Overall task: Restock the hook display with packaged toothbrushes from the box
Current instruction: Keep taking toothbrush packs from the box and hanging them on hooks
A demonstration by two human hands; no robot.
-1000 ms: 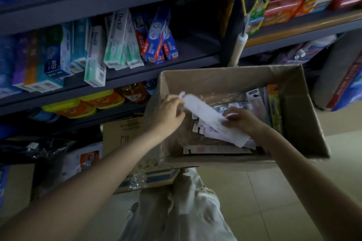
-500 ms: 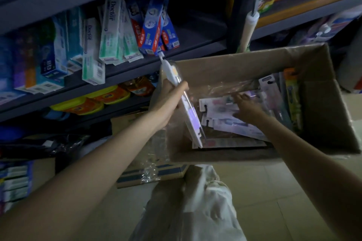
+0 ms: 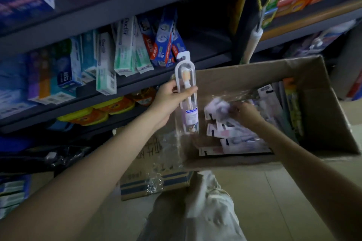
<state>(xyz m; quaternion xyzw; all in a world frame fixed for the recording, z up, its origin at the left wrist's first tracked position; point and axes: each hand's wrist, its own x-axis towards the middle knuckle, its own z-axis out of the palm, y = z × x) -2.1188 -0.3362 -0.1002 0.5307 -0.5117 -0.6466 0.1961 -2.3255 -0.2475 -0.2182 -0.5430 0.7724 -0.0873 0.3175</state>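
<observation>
- Left hand (image 3: 170, 94) raised at the near left corner of the box (image 3: 321, 123), fingers and thumb curled round a packaged toothbrush (image 3: 187, 94), gripping it about a third of the way down.
- Pack held upright, hang tab at the top, clear blister facing the camera, brush head inside near the upper end; lower part hanging below the hand, in front of the box's left wall.
- Right hand (image 3: 244, 111) to the right of the left one and lower, reaching down inside the box, fingers bent onto the heap of toothbrush packs (image 3: 231, 135); motion blur over the fingertips, so cannot tell whether a pack is pinched or merely touched.
- Packs lying flat and overlapping under and around that hand, more standing on edge against the box's far right side; crumpled clear plastic film (image 3: 237, 92) just beyond the right hand.
- Behind and above the left hand, dark metal shelving (image 3: 137, 82) with toothpaste cartons (image 3: 125, 45) leaning in rows; yellow and orange tubs (image 3: 101, 111) on the shelf below.
- Below the left forearm, a second carton (image 3: 145, 178) with blue stripes, on the floor.
- Beige tiled floor (image 3: 293, 201) under the right forearm; light trouser leg (image 3: 195, 211) between the two arms.
</observation>
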